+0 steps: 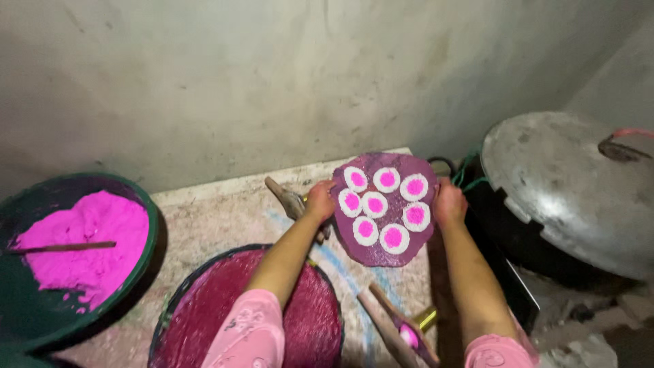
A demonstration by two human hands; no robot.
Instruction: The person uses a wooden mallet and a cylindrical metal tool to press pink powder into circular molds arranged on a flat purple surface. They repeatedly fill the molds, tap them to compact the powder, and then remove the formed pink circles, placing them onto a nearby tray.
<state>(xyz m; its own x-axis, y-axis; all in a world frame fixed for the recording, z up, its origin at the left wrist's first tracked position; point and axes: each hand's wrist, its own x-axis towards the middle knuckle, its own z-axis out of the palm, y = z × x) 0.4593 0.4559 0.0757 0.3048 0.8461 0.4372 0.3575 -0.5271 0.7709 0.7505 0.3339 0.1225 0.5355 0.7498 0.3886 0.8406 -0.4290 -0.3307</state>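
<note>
Centre-right of frame: both hands hold a flat purple board (pixel 390 204), one on each side edge. Left hand (pixel 320 202) is closed on the board's left rim, fingers wrapped over the edge; right hand (pixel 449 202) likewise grips the right rim. Can't tell whether the board rests on the counter (pixel 225 215) or sits just above it; its far edge is near the wall (pixel 272 75).

On the board: seven small round white discs w/ bright pink centres (pixel 375 204), one in the middle, six in a ring around it, close together, some touching.

Left of the left hand, a wooden-handled tool (pixel 285 196) lies on the counter, partly hidden behind the wrist. Bottom centre, under the left forearm: a round basin w/ dark red contents (pixel 218 307). Left edge of frame: a green bowl (pixel 146 259) full of vivid pink powder (pixel 88 242), a thin stick (pixel 65 247) lying across it. Bottom centre-right, btwn the forearms: another wooden tool (pixel 392 326) w/ a pink blob near its end.

Right side: a large dented metal lid (pixel 565 184) covers a dark pot, well right of the board. Pink sleeves at the bottom edge.
</note>
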